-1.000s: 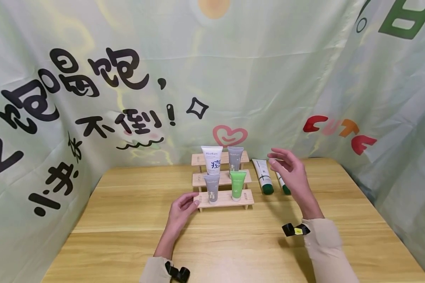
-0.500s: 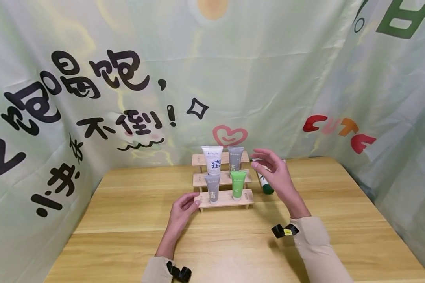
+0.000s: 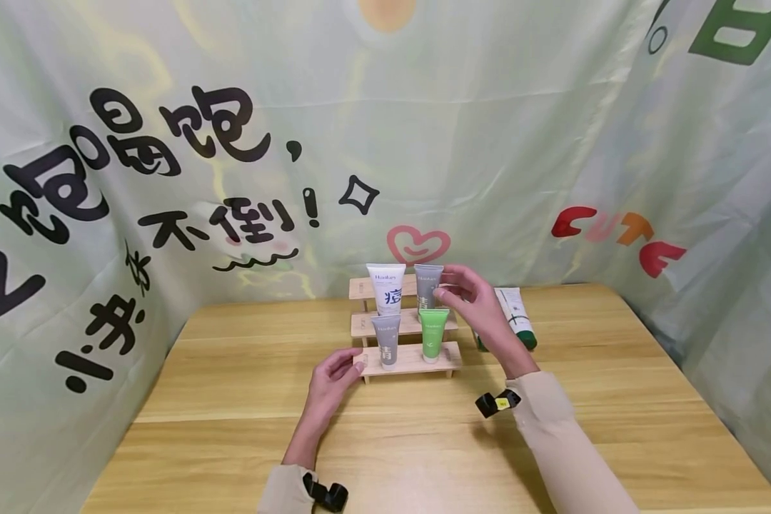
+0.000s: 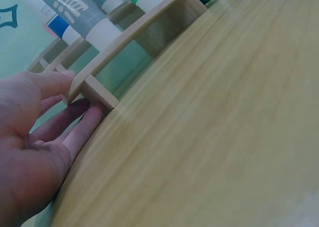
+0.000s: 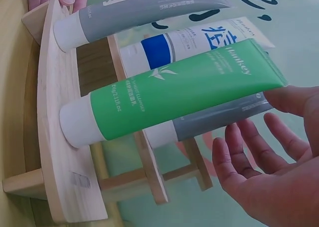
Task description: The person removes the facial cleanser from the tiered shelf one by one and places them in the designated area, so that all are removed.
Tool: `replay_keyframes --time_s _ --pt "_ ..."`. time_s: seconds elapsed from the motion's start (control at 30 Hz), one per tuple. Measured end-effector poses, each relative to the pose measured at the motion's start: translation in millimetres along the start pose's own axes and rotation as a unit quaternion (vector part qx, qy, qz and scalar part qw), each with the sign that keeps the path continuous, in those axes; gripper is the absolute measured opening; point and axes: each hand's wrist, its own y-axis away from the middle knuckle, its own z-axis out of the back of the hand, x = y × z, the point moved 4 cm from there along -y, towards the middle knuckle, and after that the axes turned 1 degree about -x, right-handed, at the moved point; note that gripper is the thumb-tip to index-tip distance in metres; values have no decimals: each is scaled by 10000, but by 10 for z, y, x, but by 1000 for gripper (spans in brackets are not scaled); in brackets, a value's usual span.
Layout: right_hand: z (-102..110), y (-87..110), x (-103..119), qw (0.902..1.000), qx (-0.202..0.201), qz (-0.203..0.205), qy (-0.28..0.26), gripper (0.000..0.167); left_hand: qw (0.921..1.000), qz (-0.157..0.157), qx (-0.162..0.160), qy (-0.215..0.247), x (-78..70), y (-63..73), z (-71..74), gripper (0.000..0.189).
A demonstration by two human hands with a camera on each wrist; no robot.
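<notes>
A three-tier wooden display stand (image 3: 411,358) stands on the table. My left hand (image 3: 331,378) grips its lower left end, with the thumb on top and fingers beneath, as the left wrist view (image 4: 37,132) shows. On the front tier stand a grey tube (image 3: 387,339) and a green cleanser tube (image 3: 432,334). Behind them are a white tube (image 3: 387,289) with blue lettering and a second grey tube (image 3: 427,282). My right hand (image 3: 478,303) is at that rear grey tube's right side, thumb tip overlapping its edge, fingers loosely spread and curved (image 5: 279,152).
Right of the stand, a white tube with a green cap (image 3: 516,318) lies on the wooden table (image 3: 411,442). Another lying tube is mostly hidden behind my right hand. A printed cloth (image 3: 475,164) hangs behind and beside the table.
My right hand has moved left from above the lying tubes to the rear grey tube, uncovering the rightmost lying tube. The left hand stays on the stand.
</notes>
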Motion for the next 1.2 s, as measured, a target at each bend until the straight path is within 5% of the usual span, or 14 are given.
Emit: replay_keyframes --time_s 0.63,1.03,1.2 --pt "-50 -63 -155 9980 -54 -603 157 45 9997 -124 -60 -184 -11 -4 1 31" --pt "68 19 -77 9984 -361 35 -432 41 9999 -37 -17 -109 8 1 2 35" --pt "194 69 -61 9983 -457 -68 -353 46 9998 -73 -27 -191 -6 -9 13 33"
